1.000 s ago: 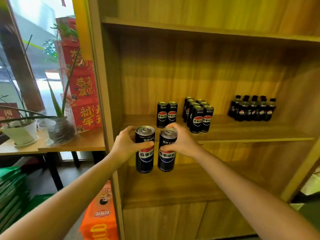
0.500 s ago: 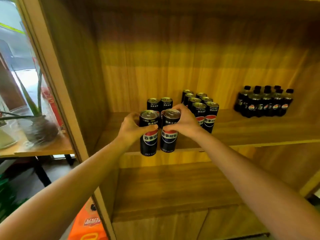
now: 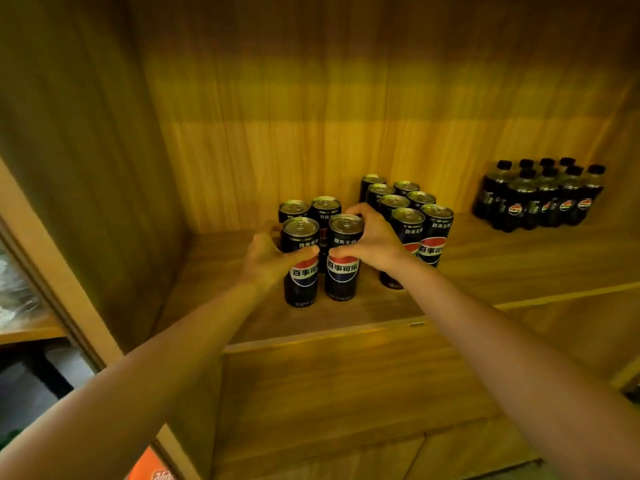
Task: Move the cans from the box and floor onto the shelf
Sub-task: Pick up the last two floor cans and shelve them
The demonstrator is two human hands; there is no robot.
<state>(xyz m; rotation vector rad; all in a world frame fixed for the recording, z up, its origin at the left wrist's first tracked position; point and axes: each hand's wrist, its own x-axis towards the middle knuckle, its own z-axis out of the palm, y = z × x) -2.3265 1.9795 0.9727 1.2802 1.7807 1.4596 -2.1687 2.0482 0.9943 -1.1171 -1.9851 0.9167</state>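
Head camera looks down at the wooden shelf board (image 3: 485,271), where two tall black cola cans with silver lids stand upright, side by side. The left hand (image 3: 268,259) has its grip closed around the left can (image 3: 300,268), and the right hand (image 3: 375,242) has its grip closed around the right can (image 3: 343,265). Both cans seem to rest on the board, just in front of a pair of same cans (image 3: 310,207). A bigger group of cans (image 3: 412,209) stands just right of the right hand; small dark bottles (image 3: 540,199) are well apart, further right. I judge that next the fingers only need to open sideways, away from each other, so the long axis stays vertical
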